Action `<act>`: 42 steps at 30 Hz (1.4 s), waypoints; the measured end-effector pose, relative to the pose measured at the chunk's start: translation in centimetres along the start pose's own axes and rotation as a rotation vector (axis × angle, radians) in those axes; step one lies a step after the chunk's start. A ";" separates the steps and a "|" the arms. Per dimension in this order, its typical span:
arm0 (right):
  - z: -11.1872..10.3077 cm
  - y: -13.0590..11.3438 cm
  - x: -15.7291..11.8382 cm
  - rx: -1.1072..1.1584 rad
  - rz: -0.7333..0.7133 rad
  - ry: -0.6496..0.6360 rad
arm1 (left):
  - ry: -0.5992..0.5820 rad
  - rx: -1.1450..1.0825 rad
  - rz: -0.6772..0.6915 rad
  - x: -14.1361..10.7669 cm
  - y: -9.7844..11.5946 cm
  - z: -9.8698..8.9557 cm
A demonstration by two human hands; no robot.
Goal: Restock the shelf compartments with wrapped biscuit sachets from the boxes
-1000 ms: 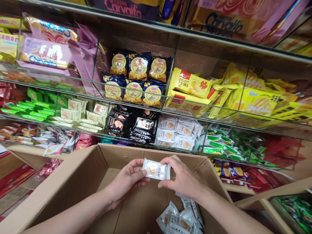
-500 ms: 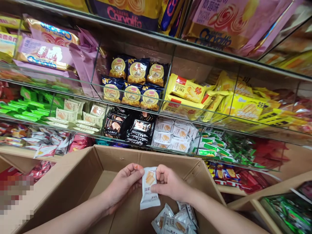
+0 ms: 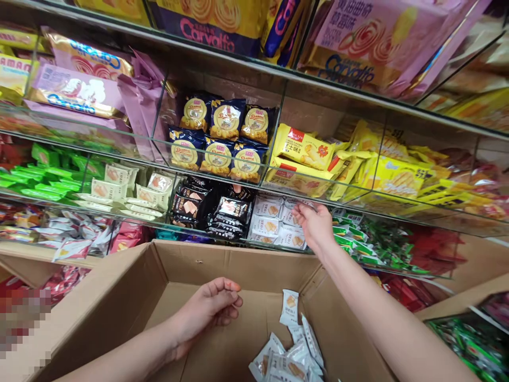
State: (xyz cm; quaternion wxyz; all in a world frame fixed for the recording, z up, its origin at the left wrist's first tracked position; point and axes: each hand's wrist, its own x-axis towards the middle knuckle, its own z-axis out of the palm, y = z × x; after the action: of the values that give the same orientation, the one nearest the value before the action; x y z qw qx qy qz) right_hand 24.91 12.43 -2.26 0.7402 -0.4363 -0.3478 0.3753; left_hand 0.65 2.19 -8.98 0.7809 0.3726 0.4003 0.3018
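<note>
My right hand (image 3: 316, 225) reaches up into the shelf compartment, its fingers closed in a pinch. A small white cake packet (image 3: 305, 202) shows partly at its fingertips, mostly hidden. Just beside it stand stacked white cake packets (image 3: 265, 225) behind the glass front. Over the cardboard box (image 3: 238, 269), my left hand (image 3: 210, 310) hangs with loosely curled fingers and nothing visible in them. Inside the box, one white packet (image 3: 290, 306) lies apart near the right wall. Several more loose white packets (image 3: 288, 361) lie heaped closer to me.
Black packets (image 3: 228, 212) fill the compartment left of the white ones, and green packets (image 3: 353, 236) the one to the right. A glass-fronted shelf above holds navy cookie bags (image 3: 217, 138) and yellow packets (image 3: 304, 151). Another bin of green packets (image 3: 473, 339) stands at lower right.
Both hands held a white packet over the box before. My right hand has moved up and right to the shelf; my left stays above the box, without the packet.
</note>
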 end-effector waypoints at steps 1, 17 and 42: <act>0.4 0.1 0.5 -0.048 0.006 0.016 | -0.007 0.008 -0.009 0.0 0.0 0.0; 0.9 1.5 5.0 -0.607 -0.019 0.018 | -0.071 0.103 -0.081 -0.2 -0.5 -0.4; -0.2 0.1 0.4 -1.713 -0.794 -0.305 | -0.108 0.317 -0.230 -0.6 -0.4 -0.1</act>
State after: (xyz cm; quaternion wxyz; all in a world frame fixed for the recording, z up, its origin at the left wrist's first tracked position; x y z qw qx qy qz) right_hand 25.26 12.68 -2.39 0.1896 -0.6264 -0.7195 -0.2321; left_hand 0.37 1.49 -9.08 0.7621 0.4585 0.4403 0.1233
